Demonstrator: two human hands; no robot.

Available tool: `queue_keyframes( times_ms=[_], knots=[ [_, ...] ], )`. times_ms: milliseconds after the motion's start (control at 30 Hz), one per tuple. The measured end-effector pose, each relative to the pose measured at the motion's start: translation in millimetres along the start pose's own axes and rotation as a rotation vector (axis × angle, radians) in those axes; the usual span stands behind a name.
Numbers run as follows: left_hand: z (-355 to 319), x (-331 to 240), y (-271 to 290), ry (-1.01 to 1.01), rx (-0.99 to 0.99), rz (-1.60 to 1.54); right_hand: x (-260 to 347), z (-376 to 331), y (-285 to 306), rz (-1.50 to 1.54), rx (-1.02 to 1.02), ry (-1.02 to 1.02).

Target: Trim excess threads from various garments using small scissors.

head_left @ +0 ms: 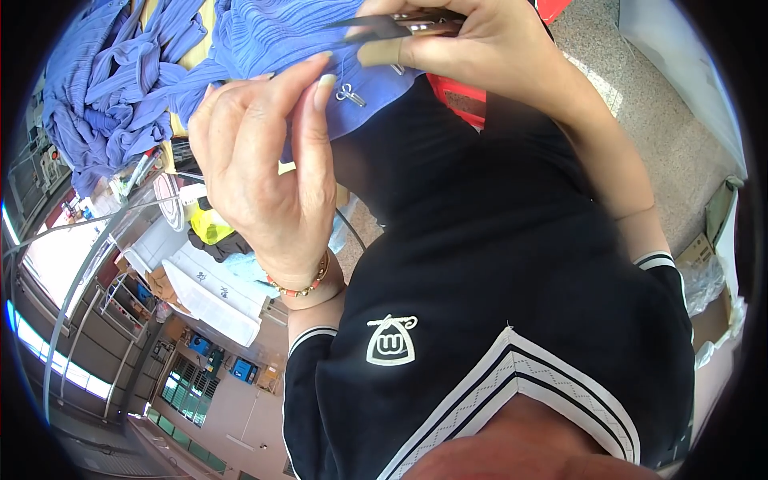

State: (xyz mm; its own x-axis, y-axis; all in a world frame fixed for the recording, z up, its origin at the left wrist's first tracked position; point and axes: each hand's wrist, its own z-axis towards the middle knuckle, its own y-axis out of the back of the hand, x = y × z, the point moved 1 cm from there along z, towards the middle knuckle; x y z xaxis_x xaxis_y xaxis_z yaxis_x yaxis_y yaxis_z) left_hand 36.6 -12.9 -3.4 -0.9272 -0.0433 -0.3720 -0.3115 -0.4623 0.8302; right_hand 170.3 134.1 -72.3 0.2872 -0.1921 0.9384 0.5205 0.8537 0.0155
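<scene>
Blue pleated fabric (272, 32) lies under both hands, its smooth hem hanging over my lap. A small metal hook (350, 95) is fixed near that hem, and another bit of metal shows partly beneath my right thumb. My left hand (268, 152) is beside the hook, thumb and forefinger drawn together in a pinch; whatever is between the tips is too fine to make out. In my right hand (488, 48) are dark thread snips (400, 26), blades pointing left above the fabric. A tan wrap (379, 54) covers the right thumb's tip.
More blue pleated fabric (104, 88) is heaped at the far left on a yellowish surface. Left of me stand a white box (216, 296) and a bright yellow item (210, 226). A red item (460, 100) shows beyond my lap. Clear plastic (704, 280) and cardboard sit at right.
</scene>
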Motion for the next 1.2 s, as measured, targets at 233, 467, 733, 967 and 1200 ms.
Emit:
queue_keyframes(
  times_ms=[233, 467, 733, 967, 1200],
  knots=[
    [2, 1, -1, 0.011, -0.001, -0.001, 12, 4, 4, -0.099, 0.014, 0.219],
    [10, 7, -3, -0.059, 0.013, -0.117, 35, 11, 7, 0.015, 0.02, -0.083],
    [9, 12, -6, -0.012, 0.003, -0.231, 36, 18, 1, 0.112, -0.064, 0.018],
    [3, 12, -7, 0.149, -0.039, -0.375, 30, -4, 10, 0.048, 0.075, -0.248],
    [3, 10, -5, 0.308, -0.047, -0.58, 4, -5, 6, 0.111, 0.016, 0.34]
  ],
)
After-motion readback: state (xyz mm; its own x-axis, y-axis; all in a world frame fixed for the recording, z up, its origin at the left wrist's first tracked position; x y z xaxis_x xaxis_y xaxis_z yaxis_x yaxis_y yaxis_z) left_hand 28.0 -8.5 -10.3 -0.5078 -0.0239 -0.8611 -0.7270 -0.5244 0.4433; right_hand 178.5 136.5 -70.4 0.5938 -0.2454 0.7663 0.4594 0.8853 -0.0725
